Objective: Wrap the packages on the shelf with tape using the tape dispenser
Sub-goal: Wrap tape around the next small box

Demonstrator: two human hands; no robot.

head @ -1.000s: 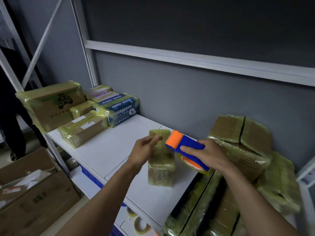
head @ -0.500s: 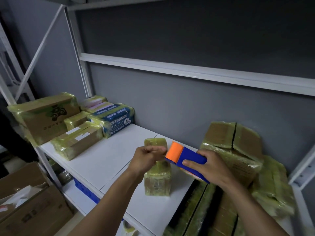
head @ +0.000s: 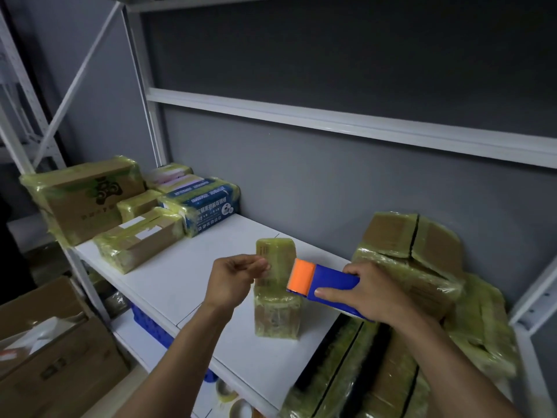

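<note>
Head view: the left hand has its fingertips pinched together at the upper left edge of the small package; I cannot tell what they hold. The right hand grips the tape dispenser, orange end against that upright package on the shelf. Other wrapped packages lie farther back, to the left.

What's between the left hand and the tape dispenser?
Head view: the small upright wrapped package shows in the gap between left hand and tape dispenser.
</note>
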